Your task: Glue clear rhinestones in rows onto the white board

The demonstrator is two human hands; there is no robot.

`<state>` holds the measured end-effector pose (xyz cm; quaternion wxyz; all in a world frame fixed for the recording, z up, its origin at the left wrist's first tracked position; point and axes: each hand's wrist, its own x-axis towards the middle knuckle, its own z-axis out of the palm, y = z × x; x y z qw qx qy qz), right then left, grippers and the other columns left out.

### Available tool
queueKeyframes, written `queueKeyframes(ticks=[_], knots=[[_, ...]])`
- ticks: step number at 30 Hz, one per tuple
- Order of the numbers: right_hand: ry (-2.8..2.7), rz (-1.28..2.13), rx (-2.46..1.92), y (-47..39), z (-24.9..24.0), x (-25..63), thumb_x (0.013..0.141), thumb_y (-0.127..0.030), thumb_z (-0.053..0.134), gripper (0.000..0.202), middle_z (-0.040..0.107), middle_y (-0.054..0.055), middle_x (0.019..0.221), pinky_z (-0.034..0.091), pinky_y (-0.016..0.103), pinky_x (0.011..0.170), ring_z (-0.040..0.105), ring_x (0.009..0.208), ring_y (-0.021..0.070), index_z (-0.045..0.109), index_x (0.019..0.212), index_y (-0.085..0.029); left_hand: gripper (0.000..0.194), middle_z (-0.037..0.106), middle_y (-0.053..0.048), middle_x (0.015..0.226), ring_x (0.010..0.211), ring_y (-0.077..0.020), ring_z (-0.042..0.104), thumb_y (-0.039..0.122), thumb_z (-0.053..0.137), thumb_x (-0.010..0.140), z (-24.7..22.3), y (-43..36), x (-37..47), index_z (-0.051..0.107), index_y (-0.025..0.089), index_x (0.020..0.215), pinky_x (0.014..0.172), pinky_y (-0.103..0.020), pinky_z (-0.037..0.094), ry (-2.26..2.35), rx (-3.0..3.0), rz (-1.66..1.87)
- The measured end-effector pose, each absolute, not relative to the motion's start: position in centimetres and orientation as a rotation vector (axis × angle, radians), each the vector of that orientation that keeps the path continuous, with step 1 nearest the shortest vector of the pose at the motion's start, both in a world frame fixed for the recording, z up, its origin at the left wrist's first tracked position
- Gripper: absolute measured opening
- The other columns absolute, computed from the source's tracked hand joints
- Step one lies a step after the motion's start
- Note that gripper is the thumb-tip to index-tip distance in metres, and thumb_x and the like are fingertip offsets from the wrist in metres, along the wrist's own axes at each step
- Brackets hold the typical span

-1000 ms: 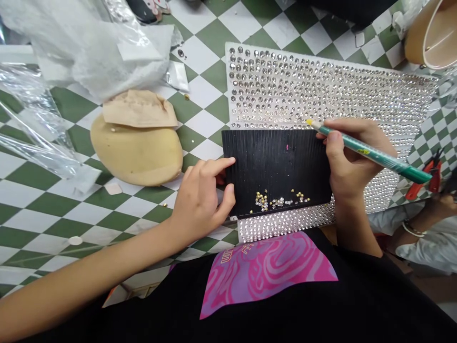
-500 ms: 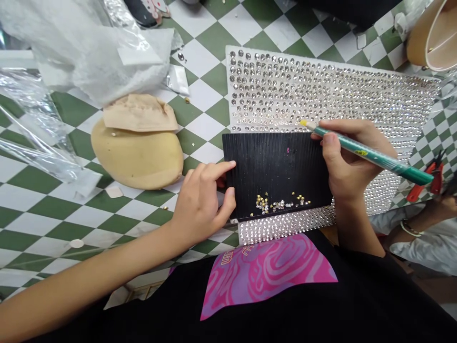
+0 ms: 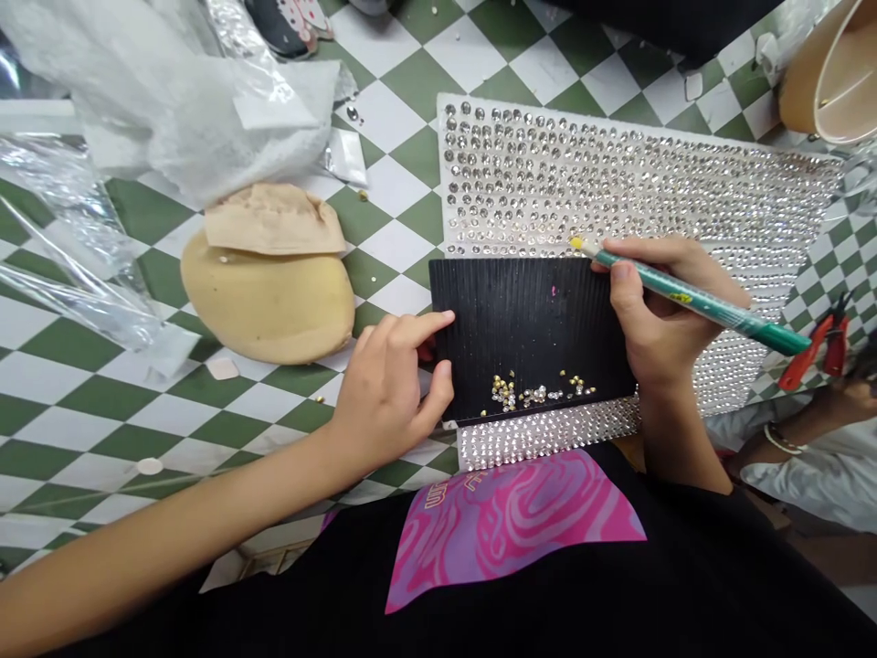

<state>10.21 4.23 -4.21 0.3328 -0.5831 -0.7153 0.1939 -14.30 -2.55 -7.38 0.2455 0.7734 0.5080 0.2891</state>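
Black tray (image 3: pixel 521 320), rectangular and ridged, bears faceted stones (image 3: pixel 505 395).

The table (image 3: pixel 396 245) had green and white checks. On it lay a gem sheet (image 3: pixel 617 187), a beige pad (image 3: pixel 274 311) and clear plastic (image 3: pixel 75 196).

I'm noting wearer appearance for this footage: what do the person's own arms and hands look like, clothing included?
The left hand and right hand are ungloved, with no rings visible on the fingers. The forearms are bare. The black top has a black right sleeve and a pink-and-purple swirled print on its front.
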Motion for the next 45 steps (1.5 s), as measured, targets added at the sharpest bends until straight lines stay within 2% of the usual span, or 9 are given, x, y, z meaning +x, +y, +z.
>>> queueKeyframes(ticks=[7, 11, 14, 18, 25, 31, 38, 45], knots=[[-1.903, 0.487, -1.363, 3.4, -3.4, 10.3, 0.083, -0.023, 0.062, 0.016, 0.07, -0.001, 0.085, 0.053, 0.035, 0.068, 0.065, 0.073, 0.0158, 0.067, 0.098, -0.028, 0.042, 0.058, -0.005, 0.097, 0.073, -0.0168, 0.053, 0.014, 0.049, 0.085, -7.4, -2.5, -14.2, 0.039, 0.016, 0.125, 0.065, -0.031, 0.041, 1.407, 2.133, 0.806], [-2.12, 0.859, -1.086, 1.3, -2.4, 9.7, 0.08, -0.016, 0.061, 0.023, 0.069, -0.001, 0.084, 0.054, 0.033, 0.071, 0.064, 0.076, 0.0129, 0.063, 0.102, -0.024, 0.04, 0.059, -0.006, 0.097, 0.074, -0.0172, 0.053, 0.014, 0.049, 0.085, -7.5, -2.6, -14.1, 0.039, 0.014, 0.124, 0.066, -0.032, 0.042, 1.406, 2.144, 0.814], [-2.152, 1.019, -0.998, -0.4, -2.2, 9.1, 0.076, -0.008, 0.057, 0.021, 0.067, 0.001, 0.076, 0.057, 0.032, 0.072, 0.063, 0.07, 0.011, 0.062, 0.093, -0.017, 0.039, 0.059, -0.006, 0.098, 0.074, -0.0169, 0.053, 0.014, 0.049, 0.085, -7.6, -2.6, -14.1, 0.04, 0.013, 0.123, 0.066, -0.032, 0.043, 1.406, 2.153, 0.814], [-2.134, 0.964, -0.984, -1.4, -2.5, 8.5, 0.073, -0.008, 0.052, 0.016, 0.063, -0.001, 0.067, 0.058, 0.033, 0.07, 0.059, 0.06, 0.0092, 0.06, 0.084, -0.018, 0.039, 0.059, -0.006, 0.1, 0.074, -0.0171, 0.054, 0.014, 0.049, 0.085, -7.6, -2.7, -14.1, 0.039, 0.015, 0.123, 0.066, -0.032, 0.044, 1.42, 2.159, 0.804], [-2.208, 0.894, -0.969, -1.3, -2.7, 8.5, 0.071, -0.008, 0.054, 0.018, 0.063, 0.0, 0.069, 0.058, 0.034, 0.07, 0.059, 0.061, 0.0101, 0.06, 0.084, -0.019, 0.043, 0.059, -0.004, 0.101, 0.074, -0.0168, 0.054, 0.014, 0.048, 0.085, -7.6, -2.7, -14.1, 0.037, 0.019, 0.126, 0.067, -0.032, 0.043, 1.426, 2.15, 0.805], [-2.132, 0.896, -0.97, -1.6, -2.9, 8.8, 0.066, -0.003, 0.054, 0.021, 0.059, 0.001, 0.066, 0.059, 0.035, 0.069, 0.056, 0.062, 0.0108, 0.06, 0.081, -0.016, 0.043, 0.059, -0.006, 0.102, 0.073, -0.0178, 0.053, 0.014, 0.048, 0.084, -7.8, -2.7, -14.1, 0.038, 0.018, 0.126, 0.067, -0.033, 0.041, 1.401, 2.135, 0.832], [-2.173, 0.918, -0.949, -1.4, -2.7, 8.7, 0.068, -0.005, 0.055, 0.019, 0.062, 0.002, 0.068, 0.059, 0.036, 0.071, 0.058, 0.062, 0.0106, 0.061, 0.083, -0.015, 0.042, 0.058, -0.005, 0.101, 0.074, -0.0172, 0.053, 0.013, 0.049, 0.084, -7.6, -2.6, -14.0, 0.039, 0.016, 0.125, 0.068, -0.032, 0.042, 1.409, 2.152, 0.821], [-2.106, 0.904, -0.973, -1.5, -2.9, 8.7, 0.067, -0.004, 0.053, 0.018, 0.058, 0.0, 0.065, 0.059, 0.035, 0.069, 0.055, 0.061, 0.0105, 0.06, 0.079, -0.016, 0.038, 0.059, -0.006, 0.1, 0.074, -0.0166, 0.053, 0.015, 0.048, 0.085, -7.6, -2.6, -14.0, 0.04, 0.013, 0.123, 0.067, -0.032, 0.041, 1.409, 2.164, 0.828]])
